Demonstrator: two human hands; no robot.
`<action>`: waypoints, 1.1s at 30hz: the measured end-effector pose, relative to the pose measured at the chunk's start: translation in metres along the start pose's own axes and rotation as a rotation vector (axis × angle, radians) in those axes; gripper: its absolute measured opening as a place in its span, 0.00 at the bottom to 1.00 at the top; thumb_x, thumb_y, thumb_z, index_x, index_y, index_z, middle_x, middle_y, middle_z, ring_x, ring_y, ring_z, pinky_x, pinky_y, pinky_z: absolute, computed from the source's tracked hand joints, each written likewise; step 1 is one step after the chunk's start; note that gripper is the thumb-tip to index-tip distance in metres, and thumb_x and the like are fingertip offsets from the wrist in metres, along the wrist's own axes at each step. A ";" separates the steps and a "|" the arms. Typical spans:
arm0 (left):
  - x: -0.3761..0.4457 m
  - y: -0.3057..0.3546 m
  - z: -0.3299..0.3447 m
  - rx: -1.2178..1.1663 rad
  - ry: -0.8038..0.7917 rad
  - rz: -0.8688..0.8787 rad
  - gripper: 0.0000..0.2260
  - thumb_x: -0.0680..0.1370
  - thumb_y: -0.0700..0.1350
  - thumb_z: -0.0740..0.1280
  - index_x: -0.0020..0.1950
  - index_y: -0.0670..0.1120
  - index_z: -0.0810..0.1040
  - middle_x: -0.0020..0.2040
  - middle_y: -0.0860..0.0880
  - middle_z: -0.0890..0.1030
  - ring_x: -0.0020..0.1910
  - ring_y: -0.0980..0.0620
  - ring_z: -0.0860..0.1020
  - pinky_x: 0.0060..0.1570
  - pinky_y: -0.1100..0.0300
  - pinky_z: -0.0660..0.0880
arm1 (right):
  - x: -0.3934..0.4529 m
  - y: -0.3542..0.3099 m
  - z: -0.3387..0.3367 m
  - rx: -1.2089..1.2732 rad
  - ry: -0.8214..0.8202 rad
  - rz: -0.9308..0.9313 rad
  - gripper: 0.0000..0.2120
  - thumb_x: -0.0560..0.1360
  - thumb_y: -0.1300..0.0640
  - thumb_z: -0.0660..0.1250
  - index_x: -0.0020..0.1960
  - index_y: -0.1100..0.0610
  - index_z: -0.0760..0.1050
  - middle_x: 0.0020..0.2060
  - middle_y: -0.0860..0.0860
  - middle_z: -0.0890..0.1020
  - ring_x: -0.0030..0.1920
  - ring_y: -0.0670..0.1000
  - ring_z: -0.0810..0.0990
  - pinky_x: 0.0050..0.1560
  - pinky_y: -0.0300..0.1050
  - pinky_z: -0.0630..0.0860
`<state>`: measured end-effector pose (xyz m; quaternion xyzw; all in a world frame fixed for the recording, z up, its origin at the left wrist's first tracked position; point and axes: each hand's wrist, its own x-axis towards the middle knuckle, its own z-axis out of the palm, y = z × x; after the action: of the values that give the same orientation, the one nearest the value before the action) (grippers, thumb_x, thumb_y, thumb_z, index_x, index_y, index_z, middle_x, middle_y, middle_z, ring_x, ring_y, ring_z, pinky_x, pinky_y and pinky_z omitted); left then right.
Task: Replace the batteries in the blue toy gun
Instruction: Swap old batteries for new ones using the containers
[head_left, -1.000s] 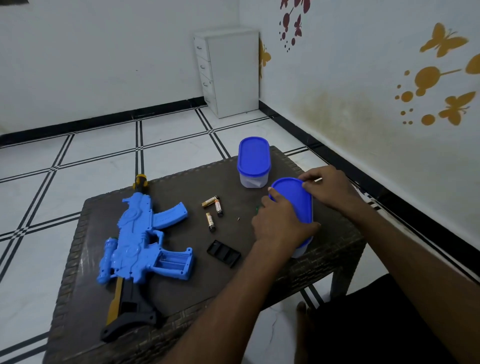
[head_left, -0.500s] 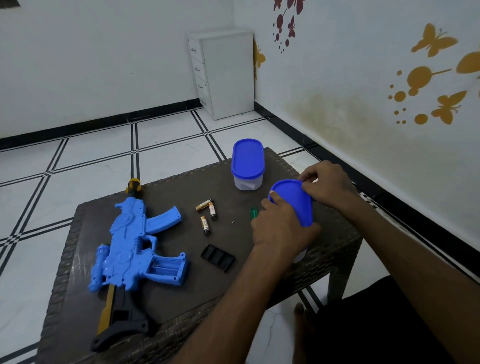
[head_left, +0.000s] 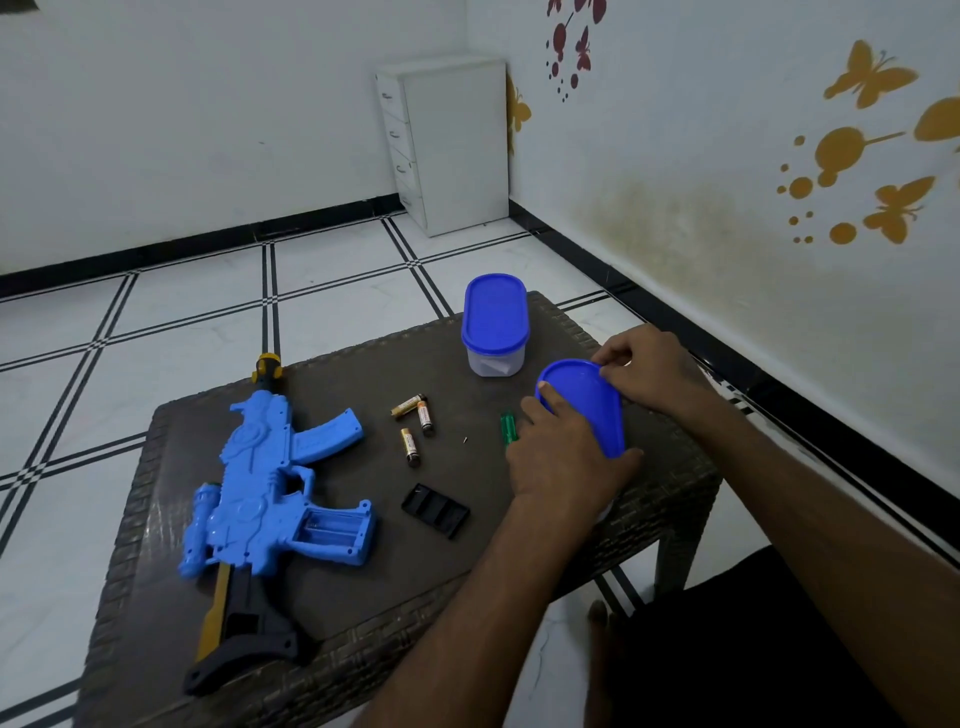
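Observation:
The blue toy gun (head_left: 270, 483) lies on the left of the brown table (head_left: 363, 582), its battery compartment (head_left: 332, 530) open and empty. Three batteries (head_left: 415, 421) lie loose at the table's middle, with the black compartment cover (head_left: 435, 510) nearer me. My left hand (head_left: 558, 457) grips the near container, whose body is hidden behind it. My right hand (head_left: 649, 371) pinches the far edge of its blue lid (head_left: 587, 400), which is tilted up.
A second lidded container (head_left: 495, 325) stands at the table's far side. A green screwdriver handle (head_left: 508, 427) and a tiny screw (head_left: 465, 440) lie left of my left hand. A white drawer cabinet (head_left: 447, 145) stands in the room's corner.
The lid's far edge has lifted and the lid now tilts more steeply. Both hands stay on the container. The camera has shifted slightly.

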<state>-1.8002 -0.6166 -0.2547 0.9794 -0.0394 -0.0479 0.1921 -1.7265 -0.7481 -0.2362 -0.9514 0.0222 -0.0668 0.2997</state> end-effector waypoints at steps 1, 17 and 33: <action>-0.001 -0.001 0.002 -0.024 0.000 -0.006 0.52 0.70 0.70 0.64 0.78 0.41 0.41 0.78 0.38 0.51 0.73 0.38 0.61 0.63 0.44 0.68 | 0.000 0.001 0.002 0.011 0.002 0.005 0.09 0.75 0.63 0.67 0.53 0.56 0.83 0.48 0.53 0.84 0.44 0.52 0.81 0.48 0.47 0.80; -0.005 -0.008 0.029 -0.104 0.119 0.027 0.42 0.74 0.71 0.52 0.79 0.48 0.42 0.79 0.39 0.47 0.76 0.38 0.53 0.66 0.41 0.64 | 0.004 0.014 0.008 0.544 -0.201 0.238 0.05 0.77 0.65 0.64 0.51 0.61 0.78 0.37 0.61 0.78 0.33 0.57 0.75 0.31 0.44 0.73; 0.012 -0.053 -0.015 -0.964 -0.014 -0.270 0.01 0.75 0.42 0.71 0.45 0.45 0.82 0.44 0.46 0.84 0.39 0.51 0.82 0.35 0.59 0.78 | -0.031 0.019 0.002 0.412 -0.308 0.261 0.13 0.81 0.52 0.62 0.49 0.63 0.73 0.32 0.58 0.79 0.25 0.51 0.80 0.24 0.40 0.76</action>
<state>-1.7839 -0.5635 -0.2617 0.7751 0.1129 -0.0914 0.6149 -1.7573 -0.7601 -0.2528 -0.8585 0.0845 0.1144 0.4927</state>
